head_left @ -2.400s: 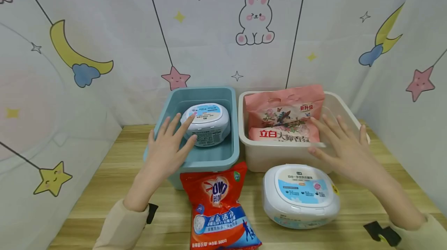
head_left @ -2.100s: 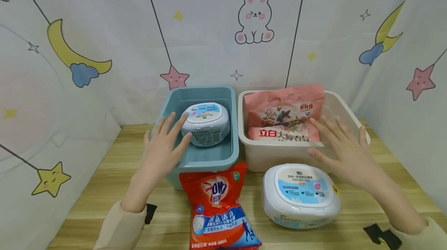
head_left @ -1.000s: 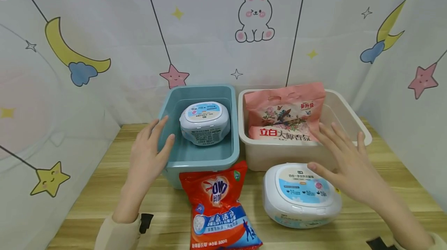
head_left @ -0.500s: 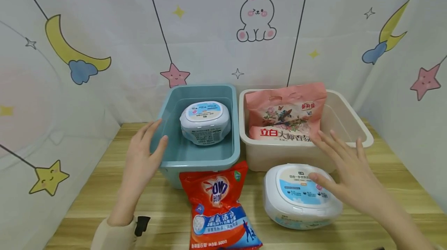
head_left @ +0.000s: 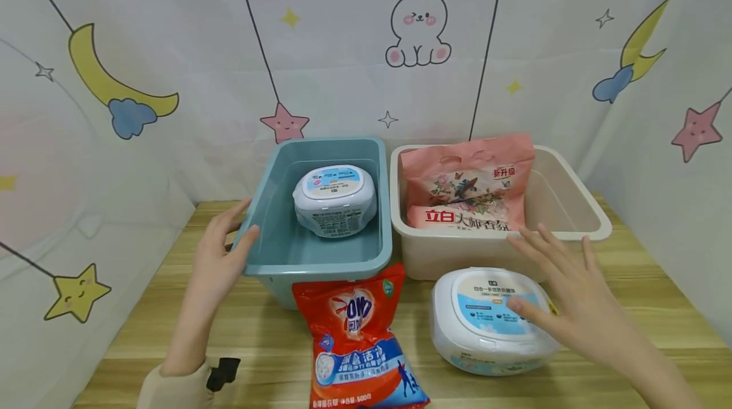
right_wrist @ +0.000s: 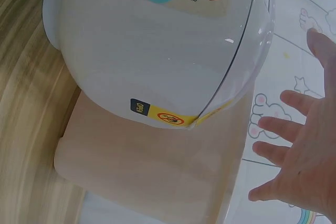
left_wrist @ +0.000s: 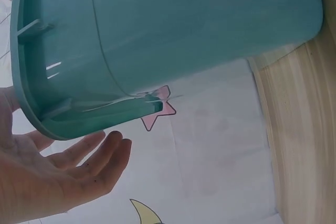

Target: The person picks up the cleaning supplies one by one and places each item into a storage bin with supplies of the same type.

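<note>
left hand (head_left: 219, 255) loosely straddled edge of blue bin (head_left: 326, 268), likely for purchase; spread right hand (head_left: 579, 295) hovered right of bin.

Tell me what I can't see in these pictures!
Head view: part of the label on the front tub, behind the right hand.
Head view: bottom of the red bag, partly cut off by the picture's edge.
Head view: space behind the pink bag, hidden by it.
Left wrist view: inside the blue bin, hidden by its wall.
</note>
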The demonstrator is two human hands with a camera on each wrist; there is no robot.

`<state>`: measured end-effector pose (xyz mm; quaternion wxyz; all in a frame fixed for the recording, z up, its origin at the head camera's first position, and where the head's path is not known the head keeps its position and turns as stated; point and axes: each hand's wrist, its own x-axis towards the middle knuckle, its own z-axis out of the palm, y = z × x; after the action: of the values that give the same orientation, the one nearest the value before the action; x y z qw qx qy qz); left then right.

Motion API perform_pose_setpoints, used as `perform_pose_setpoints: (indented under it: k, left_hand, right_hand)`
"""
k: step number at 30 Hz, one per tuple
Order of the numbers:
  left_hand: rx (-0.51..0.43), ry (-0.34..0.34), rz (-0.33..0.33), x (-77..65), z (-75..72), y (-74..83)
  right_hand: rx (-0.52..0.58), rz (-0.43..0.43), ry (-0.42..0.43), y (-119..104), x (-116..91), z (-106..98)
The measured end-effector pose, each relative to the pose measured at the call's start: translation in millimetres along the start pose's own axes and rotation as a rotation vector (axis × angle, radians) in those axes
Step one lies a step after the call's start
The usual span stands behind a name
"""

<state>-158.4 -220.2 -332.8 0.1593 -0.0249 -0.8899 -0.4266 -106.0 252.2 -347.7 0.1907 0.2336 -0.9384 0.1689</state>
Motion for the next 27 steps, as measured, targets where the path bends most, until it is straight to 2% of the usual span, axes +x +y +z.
perform_pose_setpoints:
  k: [13,22,27]
  left_hand:
    - [-0.093,-0.083,-0.137,0.1,-9.6,-3.3]
    - [-0.082,-0.103,-0.148,0.2,-14.4,-11.4]
    - [-0.124,-0.137,-0.157,0.0,-17.4,-17.1]
  right_hand:
    - [0.016,-0.048,-0.012,-1.8,-4.1,-0.2]
    - [0.006,-0.074,-0.026,-1.6,-7.5,1.0]
    - [0.0,-0.085,-0.028,-1.2,-8.7,1.3]
